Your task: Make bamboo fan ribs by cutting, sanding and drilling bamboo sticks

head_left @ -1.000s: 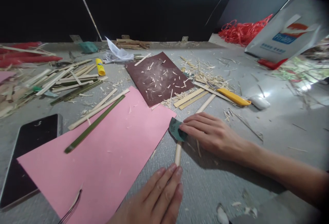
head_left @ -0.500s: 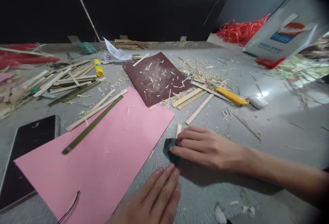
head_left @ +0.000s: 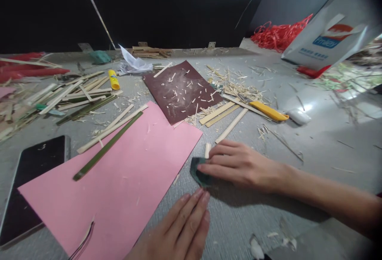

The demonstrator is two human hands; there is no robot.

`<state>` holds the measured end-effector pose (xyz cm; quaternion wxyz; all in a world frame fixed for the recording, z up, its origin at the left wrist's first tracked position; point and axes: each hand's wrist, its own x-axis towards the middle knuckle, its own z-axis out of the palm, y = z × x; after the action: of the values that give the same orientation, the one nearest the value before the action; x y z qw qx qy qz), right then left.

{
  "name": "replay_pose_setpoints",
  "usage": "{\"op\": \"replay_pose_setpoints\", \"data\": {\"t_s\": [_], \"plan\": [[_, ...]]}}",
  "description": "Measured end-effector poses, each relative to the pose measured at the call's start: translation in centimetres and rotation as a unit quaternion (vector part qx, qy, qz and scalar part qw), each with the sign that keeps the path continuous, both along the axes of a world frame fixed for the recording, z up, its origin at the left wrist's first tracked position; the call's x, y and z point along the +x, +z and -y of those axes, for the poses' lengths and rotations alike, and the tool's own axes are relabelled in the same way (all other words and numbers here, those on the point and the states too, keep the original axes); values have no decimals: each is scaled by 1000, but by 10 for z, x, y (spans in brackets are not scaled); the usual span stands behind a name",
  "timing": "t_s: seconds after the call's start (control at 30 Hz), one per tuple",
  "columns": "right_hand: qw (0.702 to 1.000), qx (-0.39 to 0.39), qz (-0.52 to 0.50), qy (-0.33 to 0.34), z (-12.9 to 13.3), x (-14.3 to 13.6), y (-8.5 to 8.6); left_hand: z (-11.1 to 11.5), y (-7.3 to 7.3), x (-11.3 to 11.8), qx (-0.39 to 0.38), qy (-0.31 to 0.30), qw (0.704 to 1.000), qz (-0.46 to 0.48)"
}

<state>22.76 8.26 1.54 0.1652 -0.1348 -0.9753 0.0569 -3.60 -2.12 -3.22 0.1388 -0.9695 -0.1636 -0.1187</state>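
Note:
My right hand point(head_left: 235, 168) is closed over a dark green piece that looks like sandpaper point(head_left: 198, 171), pressing it against the grey surface. From under the far side of that hand pokes the end of a pale bamboo strip point(head_left: 208, 149); the rest of the strip is covered. My left hand point(head_left: 182, 228) lies low with its fingers stretched out side by side. Its fingertips rest at the near edge of the green piece; whether they press on the strip's end I cannot tell. Left of both hands lies a pink sheet point(head_left: 131, 176) bearing a green bamboo strip point(head_left: 109, 146).
Beyond the pink sheet is a brown sheet point(head_left: 179, 92) littered with shavings. A yellow-handled cutter point(head_left: 268, 111) lies right of more bamboo strips point(head_left: 219, 112). At left are a phone point(head_left: 32, 180), a yellow glue stick point(head_left: 114, 79) and piled strips point(head_left: 68, 96). A white bag point(head_left: 328, 33) stands far right.
My right hand has slid slightly forward, away from me, with the green sandpaper piece. The left hand stays in nearly the same place.

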Motion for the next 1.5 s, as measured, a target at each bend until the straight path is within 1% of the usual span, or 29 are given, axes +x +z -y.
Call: {"op": "replay_pose_setpoints", "data": {"t_s": [0.1,0.23,0.3,0.4,0.5,0.6,0.67,0.73,0.8,0.87,0.93,0.97,1.03,1.1,1.17,1.27,1.37,1.43,1.5], "plan": [[1000,-19,-7,-8,0,0,-3,-1,0,2,-3,4,1000,8],[997,36,-16,-70,-20,12,-10,-1,1,3,-8,10,1000,17],[995,59,-2,-83,-28,17,-11,0,1,3,-12,11,1000,21],[994,80,29,-62,-28,17,-7,1,1,2,-14,11,1000,21],[994,98,33,-37,-16,10,-2,1,2,2,-5,7,1000,10],[996,82,18,11,-1,0,0,0,2,2,-2,8,1000,-4],[997,65,8,32,4,-3,0,0,3,1,-9,12,1000,-6],[999,45,1,27,1,-3,-2,0,4,1,-16,13,1000,1],[1000,29,-5,1,-8,2,-5,0,4,1,-15,9,1000,7],[999,26,-23,-21,-18,7,-7,0,5,1,-9,11,1000,1],[998,31,-36,-30,-23,8,-8,1,6,0,-6,15,1000,-8],[999,32,-34,-27,-22,7,-7,2,5,-1,-6,19,1000,-10],[999,23,-22,1,-15,3,-5,5,3,-3,-13,26,1000,-9],[999,4,-7,41,-6,-2,-4,7,0,-5,-24,29,999,-8],[998,-21,-2,56,-3,-3,-4,7,-2,-5,-31,32,999,-2],[999,-37,-3,16,-13,3,-7,4,0,-3,-20,22,1000,1],[999,-22,-17,-21,-24,10,-10,0,3,-1,-6,17,1000,-12],[999,-22,-22,-15,-22,9,-10,-1,3,0,-8,22,1000,-7],[999,-36,-15,15,-16,5,-9,-1,4,0,-12,22,1000,-3]]}}
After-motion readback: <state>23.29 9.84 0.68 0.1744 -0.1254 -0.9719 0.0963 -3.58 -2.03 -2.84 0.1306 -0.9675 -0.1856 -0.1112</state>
